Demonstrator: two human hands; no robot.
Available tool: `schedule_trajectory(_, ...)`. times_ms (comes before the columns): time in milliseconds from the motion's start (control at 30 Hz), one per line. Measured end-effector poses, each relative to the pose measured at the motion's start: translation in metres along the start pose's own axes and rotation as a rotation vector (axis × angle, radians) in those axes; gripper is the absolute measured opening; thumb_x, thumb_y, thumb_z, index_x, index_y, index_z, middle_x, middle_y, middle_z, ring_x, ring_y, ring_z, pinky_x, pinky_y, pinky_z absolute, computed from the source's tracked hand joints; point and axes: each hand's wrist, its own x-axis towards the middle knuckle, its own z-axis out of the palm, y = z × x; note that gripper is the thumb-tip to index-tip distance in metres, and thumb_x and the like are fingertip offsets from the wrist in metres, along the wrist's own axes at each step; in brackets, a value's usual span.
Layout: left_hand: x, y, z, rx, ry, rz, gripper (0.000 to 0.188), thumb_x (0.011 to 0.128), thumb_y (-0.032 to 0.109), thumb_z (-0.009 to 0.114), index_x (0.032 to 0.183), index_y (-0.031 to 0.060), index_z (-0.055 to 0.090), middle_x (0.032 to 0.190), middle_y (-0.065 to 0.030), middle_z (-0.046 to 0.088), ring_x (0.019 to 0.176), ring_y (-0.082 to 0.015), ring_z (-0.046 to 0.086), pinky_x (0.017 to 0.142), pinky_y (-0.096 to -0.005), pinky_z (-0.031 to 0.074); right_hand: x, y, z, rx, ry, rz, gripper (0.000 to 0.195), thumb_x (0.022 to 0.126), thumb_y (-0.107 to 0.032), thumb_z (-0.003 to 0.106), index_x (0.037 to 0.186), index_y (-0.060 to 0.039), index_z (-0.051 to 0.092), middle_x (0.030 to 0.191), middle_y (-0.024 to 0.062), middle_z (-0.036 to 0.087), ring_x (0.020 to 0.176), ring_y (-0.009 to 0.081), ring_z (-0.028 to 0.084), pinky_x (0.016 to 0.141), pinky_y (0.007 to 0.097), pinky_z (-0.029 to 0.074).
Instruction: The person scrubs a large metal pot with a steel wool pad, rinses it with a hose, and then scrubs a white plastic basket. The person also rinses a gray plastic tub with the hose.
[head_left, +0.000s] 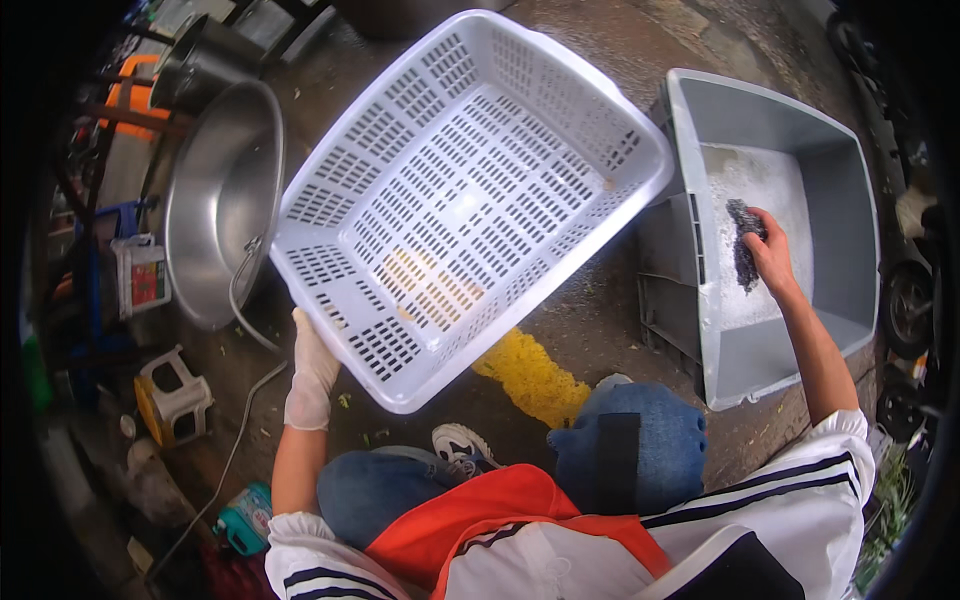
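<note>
My left hand (311, 367), in a pale thin glove, grips the near left rim of a white slotted plastic basket (461, 202). The basket is tilted with its inside facing me, and the hand's fingers are hidden behind its wall. My bare right hand (771, 251) holds a dark, mesh-like scrubbing pad (742, 244) over a grey plastic tub (832, 217). Whitish, foamy water (772, 169) covers the tub's bottom. The basket's right corner overlaps the tub's left rim in view; whether they touch I cannot tell.
At the left, a large stainless steel basin (221, 202) leans on its side, with a grey hose (244, 427) running by it. Near it are a small plastic stool (176, 397) and a teal bottle (247, 517). A yellow painted strip (532, 375) crosses the wet ground.
</note>
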Motion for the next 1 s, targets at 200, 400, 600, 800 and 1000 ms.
schedule_trajectory(200,-0.058,0.005,-0.026,1.172,-0.227,0.287,0.056,0.105,0.043,0.022,0.134,-0.0006,0.042,0.133,-0.0174,0.052,0.121,-0.031,0.052,0.103,-0.0442,0.042,0.002,-0.173,0.04,0.258,0.112,-0.52,0.048,0.085,-0.015,0.058,0.132,-0.0057,0.053,0.111,0.0086,0.057,0.1,0.0157,0.057,0.092,0.0287,0.044)
schedule_trajectory(400,-0.087,-0.052,0.006,0.344,0.077,0.301,0.049,0.104,0.039,0.033,0.133,0.002,0.047,0.134,-0.0143,0.053,0.122,-0.0314,0.051,0.107,-0.0466,0.037,-0.06,-0.351,0.203,0.108,-0.752,-1.086,0.048,0.084,-0.013,0.054,0.131,-0.003,0.052,0.128,0.0143,0.04,0.111,0.0242,0.053,0.092,0.0363,0.048)
schedule_trajectory(600,-0.062,-0.061,0.026,0.134,-0.104,0.373,0.047,0.102,0.038,0.039,0.133,0.0028,0.048,0.134,-0.0127,0.054,0.123,-0.0304,0.05,0.108,-0.047,0.035,-0.085,-0.417,0.44,-0.129,-0.612,-1.293,0.037,0.086,-0.012,0.057,0.122,-0.0048,0.056,0.123,0.0173,0.046,0.101,0.0368,0.056,0.089,0.0431,0.048)
schedule_trajectory(800,-0.054,-0.055,-0.015,0.135,-0.134,0.4,0.044,0.102,0.032,0.039,0.131,0.0003,0.048,0.124,-0.0166,0.058,0.114,-0.0307,0.056,0.101,-0.045,0.044,-0.136,-0.336,0.416,0.079,-0.995,-1.321,0.036,0.079,-0.01,0.065,0.115,-0.0075,0.059,0.116,0.0158,0.048,0.101,0.0353,0.057,0.087,0.0415,0.049)
schedule_trajectory(1000,-0.052,-0.035,0.008,0.515,-0.276,0.478,0.04,0.099,0.013,0.043,0.136,-0.0029,0.041,0.131,-0.0198,0.051,0.118,-0.0304,0.054,0.1,-0.0464,0.046,-0.14,-0.285,0.33,-0.322,-0.881,-1.204,0.029,0.077,-0.011,0.065,0.106,-0.0069,0.062,0.108,0.0136,0.05,0.101,0.0316,0.056,0.079,0.0419,0.05)
